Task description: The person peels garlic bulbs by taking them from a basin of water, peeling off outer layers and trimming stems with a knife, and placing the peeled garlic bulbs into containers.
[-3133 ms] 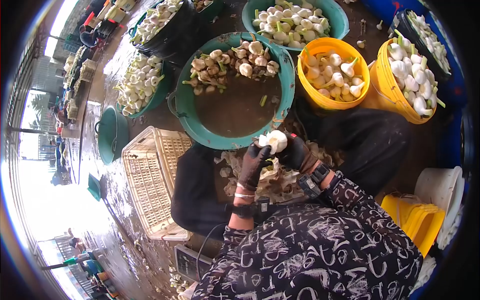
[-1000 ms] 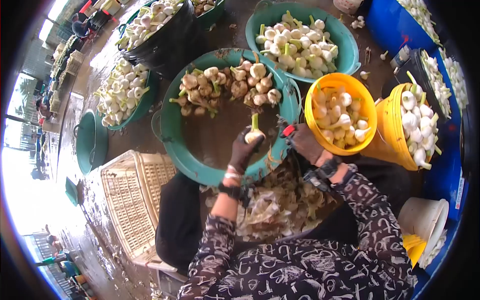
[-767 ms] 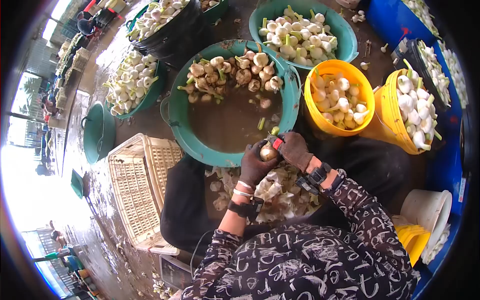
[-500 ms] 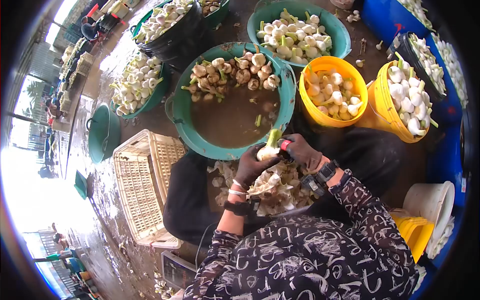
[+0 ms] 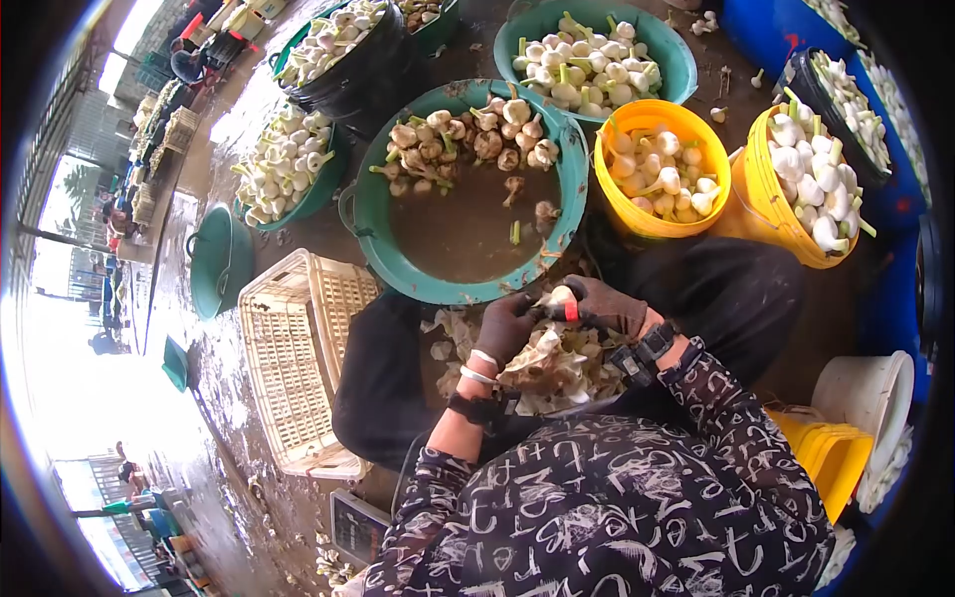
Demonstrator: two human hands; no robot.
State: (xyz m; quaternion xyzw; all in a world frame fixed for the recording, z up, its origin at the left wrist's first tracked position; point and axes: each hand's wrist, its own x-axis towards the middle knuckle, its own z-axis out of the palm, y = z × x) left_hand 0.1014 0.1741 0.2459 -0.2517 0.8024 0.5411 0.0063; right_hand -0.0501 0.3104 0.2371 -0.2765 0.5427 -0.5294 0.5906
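Note:
Both my hands wear dark gloves and meet just past the near rim of a green tub [image 5: 363,244]. A whitish garlic bulb [image 5: 559,298] is between them, partly covered by fingers. My left hand [image 5: 507,326] is closed at the bulb's left side. My right hand [image 5: 604,303] curls round its right side, with a small red item [image 5: 571,310] at the fingers; whether it is a band or a tool, I cannot tell. Below lies a heap of papery garlic peels [image 5: 552,373]. Unpeeled, brownish garlic bulbs [image 5: 487,146] sit in the tub's murky water.
Yellow buckets [image 5: 609,204] of white garlic stand to the right. Another green tub [image 5: 681,70] of garlic is behind. On the left are a cream plastic crate [image 5: 288,368] and a green bucket [image 5: 221,264]. A white bucket [image 5: 875,383] stands at lower right.
The bulb has been turned; its green stem, upright before, is now out of sight. My hands have come closer together around it. The view has shifted slightly.

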